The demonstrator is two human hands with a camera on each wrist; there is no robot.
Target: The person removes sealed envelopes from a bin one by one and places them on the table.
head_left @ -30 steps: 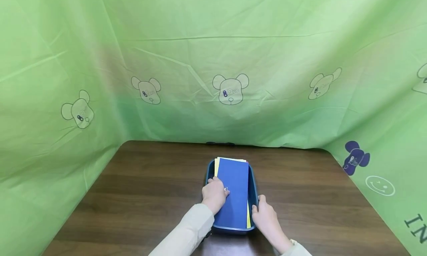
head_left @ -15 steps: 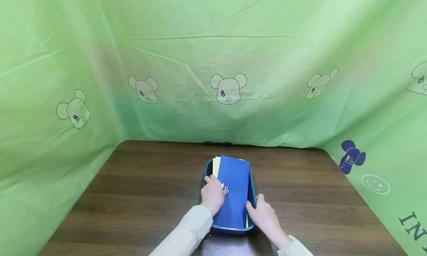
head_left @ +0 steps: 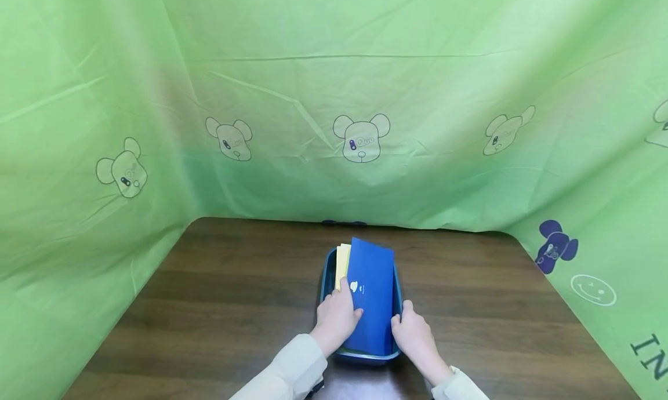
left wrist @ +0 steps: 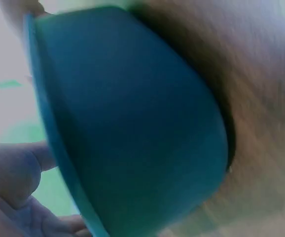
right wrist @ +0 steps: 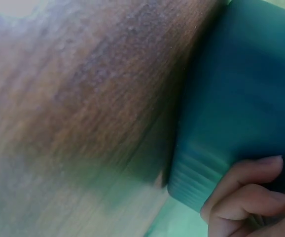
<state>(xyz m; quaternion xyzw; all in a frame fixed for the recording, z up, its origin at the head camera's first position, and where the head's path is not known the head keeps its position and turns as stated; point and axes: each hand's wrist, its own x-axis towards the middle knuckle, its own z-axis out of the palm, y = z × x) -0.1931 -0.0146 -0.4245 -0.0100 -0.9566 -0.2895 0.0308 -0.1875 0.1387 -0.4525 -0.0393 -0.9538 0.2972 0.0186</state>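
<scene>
At the edge of the head view, the dark letters "IN" (head_left: 652,362) can be read on the green cloth (head_left: 417,197), where a winking smiley (head_left: 592,290) is printed. White print (head_left: 354,286) on the blue folder (head_left: 369,322) cannot be read.

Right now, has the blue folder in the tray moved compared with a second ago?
Yes. In the head view, the far end of the blue folder now appears closer to the back edge of the table, and slightly farther right.
</scene>
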